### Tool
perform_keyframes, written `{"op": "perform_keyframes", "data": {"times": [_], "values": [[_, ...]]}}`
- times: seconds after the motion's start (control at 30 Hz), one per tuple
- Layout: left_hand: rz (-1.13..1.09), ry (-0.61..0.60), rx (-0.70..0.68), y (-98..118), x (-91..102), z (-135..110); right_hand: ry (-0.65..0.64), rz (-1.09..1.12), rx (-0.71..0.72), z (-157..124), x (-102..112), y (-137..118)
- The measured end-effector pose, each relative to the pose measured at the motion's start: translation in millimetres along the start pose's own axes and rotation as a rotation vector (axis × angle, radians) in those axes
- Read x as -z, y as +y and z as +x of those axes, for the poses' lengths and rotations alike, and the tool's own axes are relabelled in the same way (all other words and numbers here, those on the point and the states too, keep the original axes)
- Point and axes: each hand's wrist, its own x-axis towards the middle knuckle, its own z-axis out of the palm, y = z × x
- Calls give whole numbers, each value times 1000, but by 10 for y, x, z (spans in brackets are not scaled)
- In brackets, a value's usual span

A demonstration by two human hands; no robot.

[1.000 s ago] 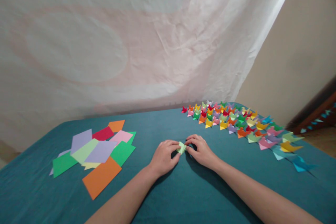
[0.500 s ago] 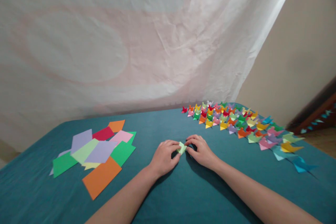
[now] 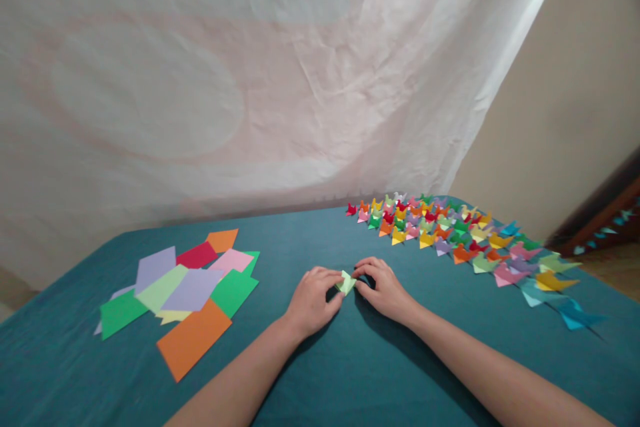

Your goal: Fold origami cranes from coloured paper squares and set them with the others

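The left hand (image 3: 314, 300) and right hand (image 3: 383, 290) pinch opposite ends of a small pale green folded paper (image 3: 347, 283) above the middle of the tabletop (image 3: 300, 233). Light, even pressure along each crease should keep the folds crisp. The hands cover its ends, and its inner folds seem too small to read.

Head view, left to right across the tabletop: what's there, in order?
Overlapping colored paper sheets, left hand, light-green folded paper, right hand, nearest blue paper bird.
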Motion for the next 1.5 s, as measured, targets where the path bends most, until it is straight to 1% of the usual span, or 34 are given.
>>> {"op": "perform_keyframes", "data": {"times": [0.17, 0.57, 1.03, 1.27, 1.5], "values": [[-21, -7, -21, 12, 18, 7, -3, -15, 0, -2, -2, 13], [-16, -13, 14, 6, 5, 3, 3, -48, -10, -3, -31, -10], [-52, 14, 22, 3, 10, 2, 25, -156, 20, -11, -38, -111], [-52, 0, 32, 3, 12, 8, 26, -169, 19, -3, -43, -118], [-42, 7, 44, -3, 10, 22, 22, -156, 77, -7, -45, -132]]}}
